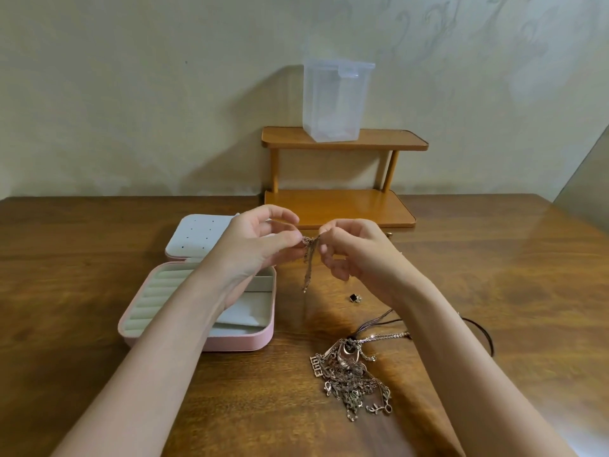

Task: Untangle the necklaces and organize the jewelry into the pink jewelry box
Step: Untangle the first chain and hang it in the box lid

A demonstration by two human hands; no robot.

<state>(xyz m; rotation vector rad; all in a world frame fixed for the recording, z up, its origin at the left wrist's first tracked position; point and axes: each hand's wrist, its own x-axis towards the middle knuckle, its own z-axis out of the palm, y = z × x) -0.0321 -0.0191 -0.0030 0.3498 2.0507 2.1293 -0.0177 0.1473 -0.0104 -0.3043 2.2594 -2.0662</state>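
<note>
Several tangled necklaces [354,374] are lying low and right of centre on the desk [494,258]. Above them, the left hand [260,242] and right hand [352,252] are each pinching one chain [309,258], lifting it clear, probably to work a knot. The pink jewelry box [230,341] is sitting open at left, within reach; bare desk is surrounding it.

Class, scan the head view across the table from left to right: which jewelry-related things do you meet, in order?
Pink jewelry box → chain held up between both hands → small dark earring → brown cord. The tangled pile overlaps several of these, so it is left out.
</note>
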